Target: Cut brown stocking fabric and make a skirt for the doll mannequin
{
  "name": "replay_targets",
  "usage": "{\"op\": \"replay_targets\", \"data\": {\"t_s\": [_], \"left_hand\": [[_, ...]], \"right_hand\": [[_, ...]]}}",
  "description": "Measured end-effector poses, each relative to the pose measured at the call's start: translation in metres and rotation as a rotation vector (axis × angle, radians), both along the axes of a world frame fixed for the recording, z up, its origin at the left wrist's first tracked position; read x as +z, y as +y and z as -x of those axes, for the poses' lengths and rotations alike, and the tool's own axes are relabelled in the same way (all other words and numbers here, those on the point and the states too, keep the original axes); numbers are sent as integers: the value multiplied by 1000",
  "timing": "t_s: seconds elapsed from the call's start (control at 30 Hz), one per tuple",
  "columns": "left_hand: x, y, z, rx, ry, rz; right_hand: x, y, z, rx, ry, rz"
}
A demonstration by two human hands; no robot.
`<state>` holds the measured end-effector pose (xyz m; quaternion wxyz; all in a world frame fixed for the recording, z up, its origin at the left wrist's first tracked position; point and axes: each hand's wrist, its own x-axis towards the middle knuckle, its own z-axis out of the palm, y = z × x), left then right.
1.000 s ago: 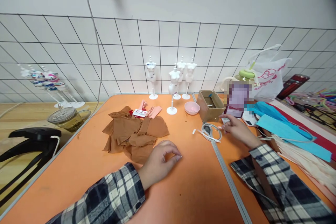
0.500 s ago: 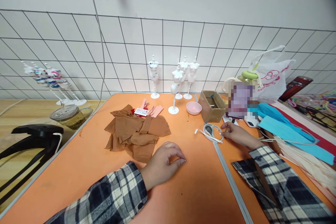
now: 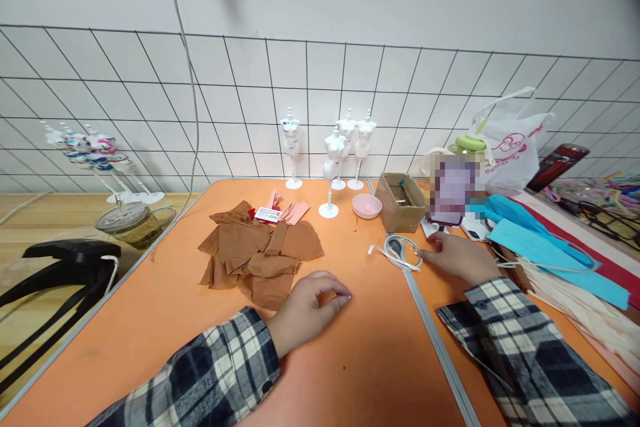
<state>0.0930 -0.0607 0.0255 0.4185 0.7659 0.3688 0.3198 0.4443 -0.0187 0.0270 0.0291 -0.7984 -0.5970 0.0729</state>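
My left hand [image 3: 313, 310] rests on the orange table [image 3: 350, 340], thumb and fingertips drawn together in a pinch; anything between them is too small to make out. Just beyond it lies a loose pile of brown fabric pieces [image 3: 250, 247]. A white paper label [image 3: 267, 215] and pink fabric strips [image 3: 296, 213] lie at the pile's far edge. On the right, my right hand [image 3: 460, 257] is low over the table, fingers stretched apart, their tips at the edge of a coiled white cord [image 3: 414, 265]. A dark oval piece [image 3: 397, 248] shows inside the coil.
White mini mannequins [image 3: 334, 153] stand at the back, near a pink bowl [image 3: 367, 206] and a cardboard box [image 3: 401, 203]. A propped phone [image 3: 453, 192], blue fabric [image 3: 555, 260] and pale cords [image 3: 580, 320] lie right. A glass teapot [image 3: 127, 223] and black stand [image 3: 65, 280] are left.
My right hand has shifted slightly at the coil, and its fingers are spread more. My left hand keeps its pinch in place. The whole view has moved slightly.
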Motion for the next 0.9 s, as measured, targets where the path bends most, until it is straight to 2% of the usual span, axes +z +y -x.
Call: {"op": "replay_targets", "data": {"t_s": [0.1, 0.17, 0.23, 0.3, 0.37, 0.47, 0.5, 0.53, 0.63, 0.9], "left_hand": [[-3, 3, 1, 6, -133, 214], [-6, 6, 3, -7, -291, 398], [-10, 9, 4, -12, -465, 544], [-12, 11, 4, -14, -612, 658], [-13, 13, 5, -24, -737, 769], [-13, 15, 6, -22, -855, 889], [-13, 16, 6, -14, -878, 903], [-14, 17, 7, -6, -895, 911], [-14, 18, 8, 3, -921, 927], [-12, 16, 8, -24, -905, 940]], "right_hand": [[10, -3, 1, -16, -6, -160], [19, -5, 3, -25, -62, -382], [26, -10, 11, 24, -114, -667], [29, -18, 29, 182, -100, -905], [26, -29, 58, 452, -25, -1003], [16, -44, 107, 980, 20, -938], [13, -47, 121, 1089, 22, -903], [9, -49, 132, 1117, 33, -893], [2, -50, 147, 1067, 73, -893], [1, -47, 140, 983, 127, -904]]}}
